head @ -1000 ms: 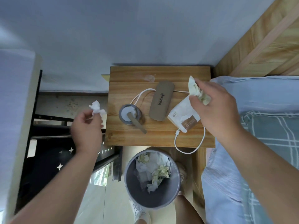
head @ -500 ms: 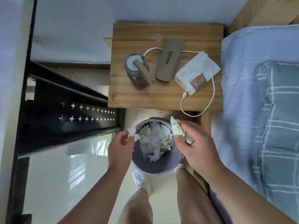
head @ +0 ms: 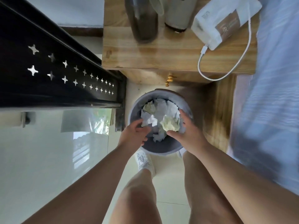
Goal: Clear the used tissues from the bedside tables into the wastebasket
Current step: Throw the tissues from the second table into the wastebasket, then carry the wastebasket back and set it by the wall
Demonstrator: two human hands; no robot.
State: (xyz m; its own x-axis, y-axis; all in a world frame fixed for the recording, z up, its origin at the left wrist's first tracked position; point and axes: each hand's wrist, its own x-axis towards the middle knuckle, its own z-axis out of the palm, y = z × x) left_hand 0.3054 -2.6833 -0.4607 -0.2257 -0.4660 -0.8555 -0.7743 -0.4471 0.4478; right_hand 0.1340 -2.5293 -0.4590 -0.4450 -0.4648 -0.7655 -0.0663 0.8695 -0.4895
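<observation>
Both hands (head: 135, 133) (head: 186, 135) over wastebasket (head: 186, 102); tissue pack (head: 226, 21) print unreadable.

Soft daylight is reflected as window glare on the glossy floor (head: 80, 147). Motion blur is seen on the bed (head: 271, 110); edges are bent by wide-angle distortion.

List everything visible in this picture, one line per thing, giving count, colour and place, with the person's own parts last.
wastebasket: one, grey, on the floor in front of the table
tissues: several, white and yellowish, crumpled inside the wastebasket
bedside table: one, light wood, top centre
tissue pack: one, white and brown, on the table
cable: one, white, looping over the table's front edge
bottle: one, dark, on the table
bed: one, blue bedding, right
left hand: open over the wastebasket
right hand: over the wastebasket, yellowish tissue at its fingertips
</observation>
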